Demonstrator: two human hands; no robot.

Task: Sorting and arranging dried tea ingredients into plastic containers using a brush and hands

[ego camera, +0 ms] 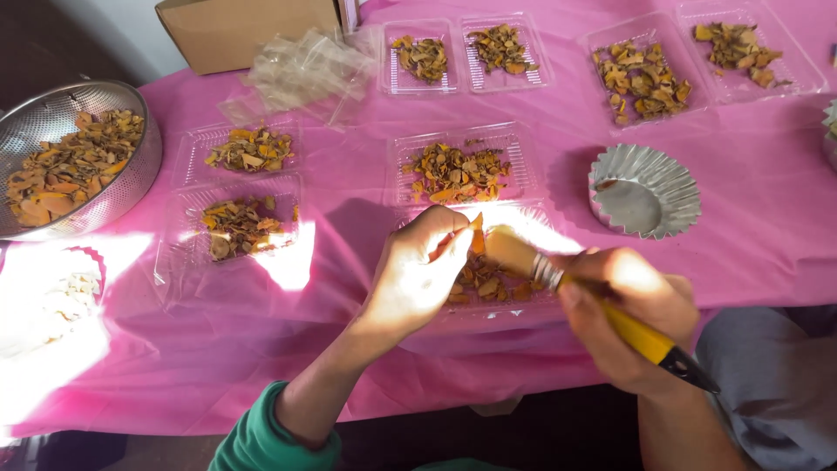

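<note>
My left hand (418, 275) pinches a small orange dried piece (476, 234) over a clear plastic tray (514, 301) that holds more orange-brown pieces. My right hand (632, 314) grips a yellow-handled brush (628, 330), and its pale bristles (508, 249) touch the held piece. Another clear tray (514, 139) of the same dried pieces lies just behind the hands.
A pink cloth (349, 262) covers the table. A metal colander (131, 183) of dried pieces sits far left. Several other filled clear trays (187, 262) are spread about. A fluted foil cup (645, 192) stands right, a cardboard box (244, 30) and crumpled plastic bags (305, 70) at the back.
</note>
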